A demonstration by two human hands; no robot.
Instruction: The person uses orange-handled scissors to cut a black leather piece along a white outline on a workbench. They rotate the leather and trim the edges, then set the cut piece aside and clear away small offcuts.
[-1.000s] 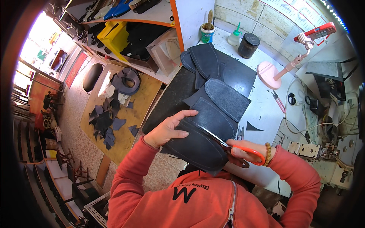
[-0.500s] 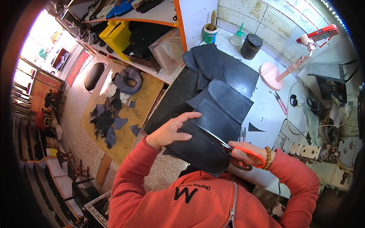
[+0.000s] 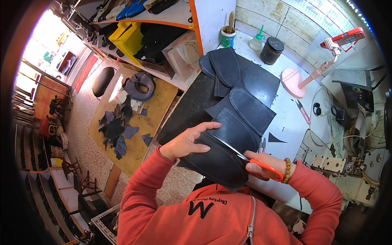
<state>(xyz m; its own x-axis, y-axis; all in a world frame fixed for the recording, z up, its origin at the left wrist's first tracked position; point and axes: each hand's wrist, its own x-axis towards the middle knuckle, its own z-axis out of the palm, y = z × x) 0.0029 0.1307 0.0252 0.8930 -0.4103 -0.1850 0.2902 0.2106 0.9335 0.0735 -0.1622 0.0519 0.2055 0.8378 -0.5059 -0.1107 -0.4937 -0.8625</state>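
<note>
At frame centre, your left hand, thumb and forefinger parted, grip unclear, rests on one rounded, stitched black leather piece, your right hand closed round orange-handled metal scissors at its edge, cut seemingly unfinished.

Left hand with thumb spread, right hand apparently curled tight

**Soft sheen, hard shine**

The dark leather-look panel I'm gripping is mostly matt, while the stitched flap above it has a soft sheen. My scissors pair shiny metal blades with smooth plastic handles. Sweatshirt is matt cloth, zipper bright metal. Bracelet beads might be wood, can't tell. Benchtop looks smooth, kinda glossy.
</note>
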